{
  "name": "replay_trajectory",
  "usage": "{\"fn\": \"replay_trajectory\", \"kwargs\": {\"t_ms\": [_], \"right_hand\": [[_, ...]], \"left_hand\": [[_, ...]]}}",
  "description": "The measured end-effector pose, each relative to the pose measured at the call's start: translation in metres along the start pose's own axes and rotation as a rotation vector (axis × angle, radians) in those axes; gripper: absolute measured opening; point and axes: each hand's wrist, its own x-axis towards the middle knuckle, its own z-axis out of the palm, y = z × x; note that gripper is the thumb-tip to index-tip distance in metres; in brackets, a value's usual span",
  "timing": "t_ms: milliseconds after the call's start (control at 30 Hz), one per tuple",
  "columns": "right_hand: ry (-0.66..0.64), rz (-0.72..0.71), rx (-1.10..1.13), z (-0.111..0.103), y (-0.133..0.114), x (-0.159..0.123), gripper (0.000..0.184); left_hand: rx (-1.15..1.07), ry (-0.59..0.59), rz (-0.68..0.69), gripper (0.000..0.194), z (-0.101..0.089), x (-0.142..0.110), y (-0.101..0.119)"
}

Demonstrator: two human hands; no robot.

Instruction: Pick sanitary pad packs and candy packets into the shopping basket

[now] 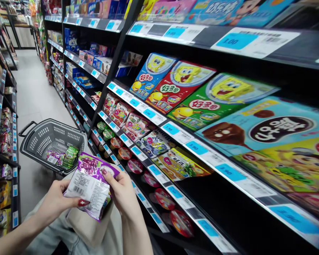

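Note:
Both of my hands hold a purple snack bag [91, 184] with grape pictures, its white label side turned toward me. My left hand [57, 202] grips its lower left edge with the thumb on the label. My right hand [122, 193] pinches the bag's upper right corner. I hold the bag low, in front of the lower shelves on the right.
A grey shopping basket [53, 140] stands on the aisle floor ahead, holding green and purple packets [66, 157]. Black shelves [175, 134] on the right carry cartoon snack boxes, bags and round cups with blue price tags. Another shelf rack [2, 141] lines the left side.

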Motion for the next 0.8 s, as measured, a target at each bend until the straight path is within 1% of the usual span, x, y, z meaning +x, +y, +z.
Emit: {"fn": "replay_trajectory", "kwargs": {"t_ms": [100,167,200,267,300,367,433,467,500,533,600,633,667,733,800], "right_hand": [[0.020,-0.002,-0.052,0.002,-0.001,0.003,0.040],[0.038,-0.011,-0.130,0.001,-0.002,0.003,0.043],[0.057,-0.019,-0.179,-0.001,-0.003,0.001,0.046],[0.126,-0.027,-0.312,-0.009,-0.003,-0.004,0.052],[0.163,-0.023,-0.392,-0.015,-0.001,-0.008,0.052],[0.213,0.001,-0.559,-0.028,0.005,-0.019,0.048],[0.205,-0.001,-0.722,-0.038,0.018,-0.030,0.040],[0.196,-0.041,-0.807,-0.040,0.027,-0.036,0.037],[0.193,-0.113,-0.905,-0.040,0.036,-0.042,0.035],[0.199,-0.215,-1.018,-0.039,0.046,-0.047,0.034],[0.231,-0.439,-1.272,-0.032,0.066,-0.057,0.033],[0.246,-0.527,-1.389,-0.027,0.075,-0.061,0.033],[0.254,-0.585,-1.487,-0.023,0.083,-0.064,0.032],[0.262,-0.629,-1.613,-0.017,0.093,-0.069,0.031],[0.300,-0.622,-1.692,-0.014,0.098,-0.071,0.031]], "left_hand": [[0.013,0.003,0.003,0.037,0.001,-0.001,-0.005],[0.018,0.000,0.002,0.040,-0.008,0.004,-0.011],[0.035,0.025,0.002,0.041,-0.018,0.011,-0.014],[0.100,0.127,0.003,0.043,-0.050,0.034,-0.020],[0.163,0.235,-0.002,0.043,-0.070,0.050,-0.021],[0.229,0.354,-0.029,0.040,-0.115,0.090,-0.024],[0.300,0.445,-0.088,0.031,-0.155,0.133,-0.028],[0.335,0.474,-0.127,0.026,-0.172,0.154,-0.031],[0.375,0.500,-0.171,0.022,-0.185,0.173,-0.036],[0.417,0.521,-0.215,0.022,-0.196,0.190,-0.043],[0.502,0.548,-0.304,0.025,-0.208,0.217,-0.059],[0.545,0.555,-0.345,0.026,-0.212,0.228,-0.068],[0.587,0.558,-0.381,0.027,-0.214,0.237,-0.077],[0.668,0.551,-0.439,0.029,-0.215,0.251,-0.094],[0.742,0.532,-0.475,0.030,-0.215,0.260,-0.108]]}}
